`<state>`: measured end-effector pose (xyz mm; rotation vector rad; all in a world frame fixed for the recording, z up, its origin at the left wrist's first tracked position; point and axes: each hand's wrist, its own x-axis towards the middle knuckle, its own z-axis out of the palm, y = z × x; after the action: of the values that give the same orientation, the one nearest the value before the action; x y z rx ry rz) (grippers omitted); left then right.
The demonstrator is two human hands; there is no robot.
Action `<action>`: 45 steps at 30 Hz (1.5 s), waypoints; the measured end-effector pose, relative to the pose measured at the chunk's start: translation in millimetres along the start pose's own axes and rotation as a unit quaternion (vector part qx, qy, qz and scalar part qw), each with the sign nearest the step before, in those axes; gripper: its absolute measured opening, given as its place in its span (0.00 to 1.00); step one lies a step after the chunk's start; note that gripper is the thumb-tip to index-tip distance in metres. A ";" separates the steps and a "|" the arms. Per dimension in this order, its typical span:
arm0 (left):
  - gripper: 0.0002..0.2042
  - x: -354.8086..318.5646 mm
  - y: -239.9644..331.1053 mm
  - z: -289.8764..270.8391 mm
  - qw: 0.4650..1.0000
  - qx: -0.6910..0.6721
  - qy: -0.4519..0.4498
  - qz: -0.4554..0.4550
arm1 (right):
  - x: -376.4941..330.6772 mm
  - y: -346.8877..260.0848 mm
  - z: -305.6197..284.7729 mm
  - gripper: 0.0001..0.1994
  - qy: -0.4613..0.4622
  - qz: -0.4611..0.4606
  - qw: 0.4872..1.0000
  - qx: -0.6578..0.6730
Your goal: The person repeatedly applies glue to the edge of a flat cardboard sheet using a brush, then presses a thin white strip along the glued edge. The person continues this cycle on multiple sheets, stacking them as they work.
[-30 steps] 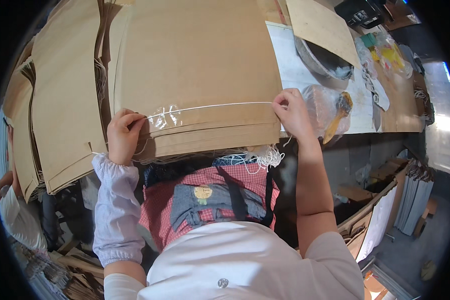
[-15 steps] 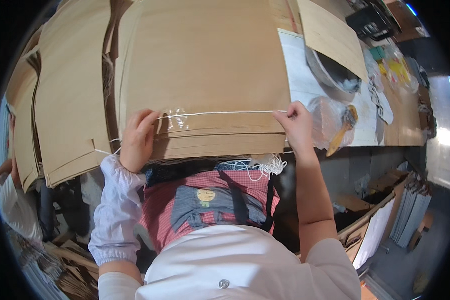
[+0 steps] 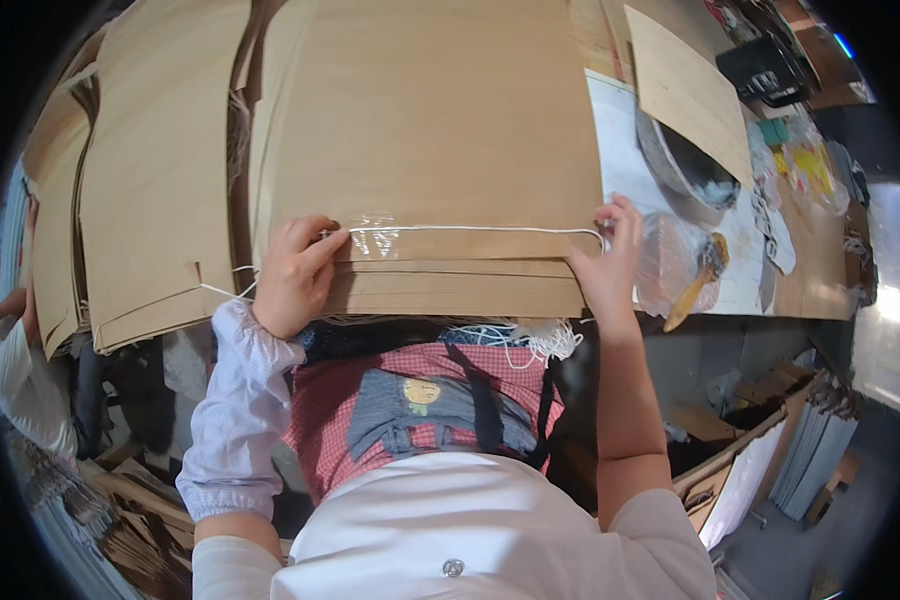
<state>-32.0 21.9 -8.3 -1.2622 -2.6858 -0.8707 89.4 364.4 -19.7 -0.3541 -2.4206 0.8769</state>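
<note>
A white cord [image 3: 470,229] lies across a stack of brown paper sheets [image 3: 440,120], parallel to its near edge. My left hand [image 3: 298,272] is closed at the stack's near left, thumb and forefinger pinching the cord beside a shiny strip of clear tape [image 3: 375,240]. At the near right corner my right hand [image 3: 610,265] is open, its thumb apart from the curled fingers. The cord bends down between that thumb and those fingers, seemingly loose. Over my lap, a tangle of white cord [image 3: 545,340] hangs below the stack's edge.
More brown paper stacks [image 3: 155,170] stand to the left, with another person's arm [image 3: 20,310] beyond. To the right are a grey basin [image 3: 665,165] partly under a brown board [image 3: 690,90], a wooden-handled brush [image 3: 695,290] and a clear plastic bag [image 3: 660,255]. An open box [image 3: 735,460] sits lower right.
My right hand has opened from a pinch on the cord, and the cord's right end now curves downward. My left hand still pinches its end. The whole view has shifted slightly.
</note>
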 end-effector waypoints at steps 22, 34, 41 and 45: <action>0.29 28.7 66.4 37.8 0.986 0.132 -0.089 0.046 | -20.6 -92.3 68.8 0.34 -0.253 -0.213 0.927 -0.176; 0.35 -1.5 -3.0 17.1 0.980 0.112 -0.017 -0.163 | -5.5 -7.8 8.2 0.22 -0.044 0.093 0.966 -0.235; 0.24 -13.4 6.1 -16.3 0.943 -0.089 0.160 -0.279 | -5.0 -25.6 -56.0 0.18 0.009 0.284 0.858 0.428; 0.12 -33.0 15.7 -15.6 0.783 -0.425 0.087 -0.445 | -24.7 -14.1 -52.7 0.16 -0.115 0.265 0.921 0.261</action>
<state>-1.7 -0.9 3.2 0.2928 -2.6846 -2.3089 138.6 370.7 13.7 -0.7468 -2.1908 1.8419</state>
